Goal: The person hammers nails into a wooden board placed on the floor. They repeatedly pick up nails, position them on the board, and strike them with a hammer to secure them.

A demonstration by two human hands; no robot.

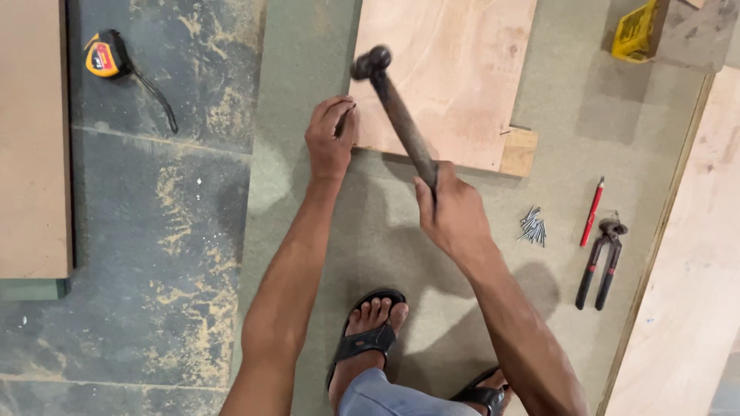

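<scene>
Head view: looking straight down at a person crouched on a grey-green board (401, 231) laid over a dusty floor (154, 231).
Right hand (455, 216): fingers closed round the handle of a hammer (397, 115), its dark head raised above the corner of the plywood (447, 77).
Left hand (330, 139): fingers pinched together at the plywood's near left corner; what they pinch is too small to tell.
Plywood: flat on the board, with a small wooden block (518, 152) touching its near right corner.
Nails (532, 226): a loose heap on the board, just right of the right hand.
Pencil (592, 212): red, lying beside the nails.
Pincers (603, 264): red-and-black handles, just right of the pencil.
Tape measure (106, 55): yellow and black, on the floor, well apart to the left.
Feet: in black sandals (368, 339), below the arms.
</scene>
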